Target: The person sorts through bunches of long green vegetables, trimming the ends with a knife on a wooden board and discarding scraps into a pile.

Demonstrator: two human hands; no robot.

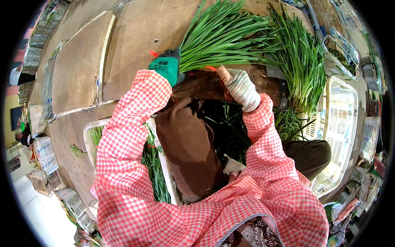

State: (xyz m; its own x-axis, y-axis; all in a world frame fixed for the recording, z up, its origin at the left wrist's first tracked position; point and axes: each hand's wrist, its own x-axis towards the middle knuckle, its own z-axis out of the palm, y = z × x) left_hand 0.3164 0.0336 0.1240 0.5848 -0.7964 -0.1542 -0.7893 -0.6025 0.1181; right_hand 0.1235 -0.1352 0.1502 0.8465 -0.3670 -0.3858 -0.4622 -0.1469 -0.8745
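- The bunch of long greens [228,39] lies on the far part of the wooden table [135,39], past the person's knees, with its gathered end at the left hand [166,70].
- Its long axis runs from that hand toward the right, slanting to the far side, with the leaves fanning wider as they go.
- The left hand, in a green and dark glove, is the nearer one: it is curled around the gathered end, though its fingertips are hidden.
- The right hand [245,88], in a striped knit glove, is to the right of the left hand and on the near side of the leaves. Its fingers are folded in with the thumb against them, and they appear to pinch a red strip [211,68].
- That strip shows between the hands at the near edge of the bunch; whether it passes right around underneath cannot be told.
- A second bunch [302,61] lies farther right, roughly crosswise to the first, with its pale stem ends toward the near side. The first bunch's leaf tips reach its leaves.
- A white crate [354,119] is to the right of the second bunch.
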